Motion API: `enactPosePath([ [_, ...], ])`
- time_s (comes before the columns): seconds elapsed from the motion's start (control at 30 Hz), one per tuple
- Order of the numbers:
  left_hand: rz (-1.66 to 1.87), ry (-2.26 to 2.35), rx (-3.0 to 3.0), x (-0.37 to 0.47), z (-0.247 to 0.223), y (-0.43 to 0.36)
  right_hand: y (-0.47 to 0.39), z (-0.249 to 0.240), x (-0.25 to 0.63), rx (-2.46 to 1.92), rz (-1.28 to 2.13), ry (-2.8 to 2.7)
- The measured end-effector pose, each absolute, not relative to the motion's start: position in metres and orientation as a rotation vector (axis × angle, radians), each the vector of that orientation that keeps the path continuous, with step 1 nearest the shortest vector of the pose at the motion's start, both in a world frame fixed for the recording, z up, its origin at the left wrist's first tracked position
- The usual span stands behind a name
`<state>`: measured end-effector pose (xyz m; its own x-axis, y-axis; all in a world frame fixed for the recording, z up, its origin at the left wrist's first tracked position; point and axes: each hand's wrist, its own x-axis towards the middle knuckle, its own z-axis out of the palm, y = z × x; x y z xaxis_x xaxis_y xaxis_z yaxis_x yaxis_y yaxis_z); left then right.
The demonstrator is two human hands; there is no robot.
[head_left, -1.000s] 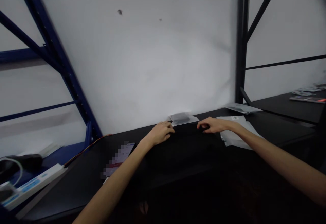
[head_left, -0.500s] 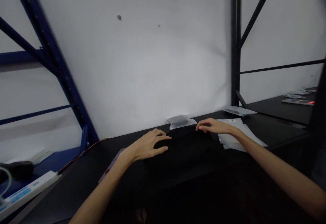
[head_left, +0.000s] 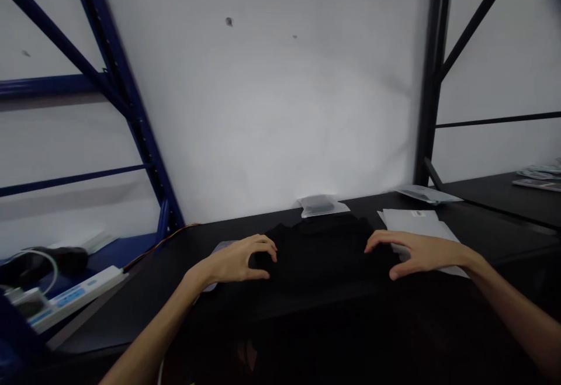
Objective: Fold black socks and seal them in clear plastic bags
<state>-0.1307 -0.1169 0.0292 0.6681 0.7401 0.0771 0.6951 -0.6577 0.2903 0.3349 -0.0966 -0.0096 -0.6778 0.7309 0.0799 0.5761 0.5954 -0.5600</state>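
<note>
A black garment (head_left: 319, 256), probably a shirt with its neckline toward the wall, lies on the black table (head_left: 144, 291); its lower part blends into the dark. My left hand (head_left: 239, 259) is at its left side, thumb and fingers apart in a curve. On the opposite side my right hand (head_left: 416, 253) has thumb and fingers spread, its fingertips at the garment's right edge. Whether either hand touches the cloth I cannot tell. Beneath my right hand are flat white plastic bags (head_left: 414, 219), partly covered. A pale translucent item (head_left: 223, 246) shows behind my left hand.
Against the wall lies a small translucent bag (head_left: 322, 205), with another flat bag (head_left: 425, 193) to its right. A white power strip (head_left: 83, 294) is at the left, by a blue rack post (head_left: 144, 134). A black post (head_left: 432, 81) rises at the right.
My right hand has moved right and nearer, its thumb now spread from the fingers. My left hand has shifted slightly left. The garment's neckline now shows more clearly, and the view has turned left.
</note>
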Motion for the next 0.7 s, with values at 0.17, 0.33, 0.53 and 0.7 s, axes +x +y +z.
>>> enactPosePath([
  [0.17, 0.333, 1.195, 2.642, -0.133, 0.029, -0.119, -0.110, -0.012, 0.341, -1.159, 0.697, -2.453],
  [0.33, 0.423, 1.301, 2.556, -0.133, 0.028, -0.121, -0.108, -0.015, 0.345, -1.141, 0.642, -2.376],
  [0.53, 0.459, 1.395, 2.509, -0.130, 0.025, -0.120, -0.106, -0.017, 0.346, -1.222, 0.561, -2.267],
  [0.7, 0.444, 1.392, 2.546, -0.129, 0.023, -0.122, -0.105, -0.018, 0.341, -1.202, 0.540, -2.213],
])
